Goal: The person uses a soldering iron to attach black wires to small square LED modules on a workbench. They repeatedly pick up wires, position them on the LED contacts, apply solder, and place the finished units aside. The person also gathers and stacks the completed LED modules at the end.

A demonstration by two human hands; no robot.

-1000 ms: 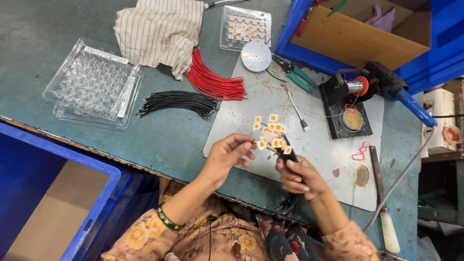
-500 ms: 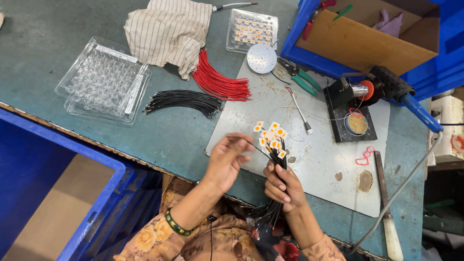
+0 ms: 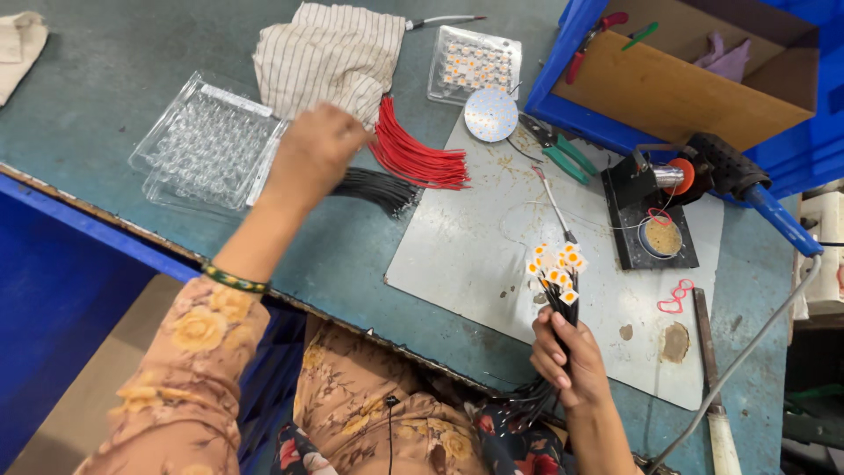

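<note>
Wire bundles (image 3: 400, 171) lie between plastic tray (image 3: 207, 141) and metal sheet (image 3: 475, 237), behind cloth (image 3: 330, 57).

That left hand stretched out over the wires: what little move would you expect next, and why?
Probably a short dip to pinch one black wire. The left hand hovers right over that bundle, while the right hand grips a bunch of black wires tipped with small orange-and-white chips.

Left arm stretched out, right hand closed upright.

The left hand (image 3: 312, 154) reaches toward the counter's far edge, knuckles up, fingers curled downward. The right hand (image 3: 567, 356) stays near the front edge, fingers wrapped in a fist, wrist bent upward.
</note>
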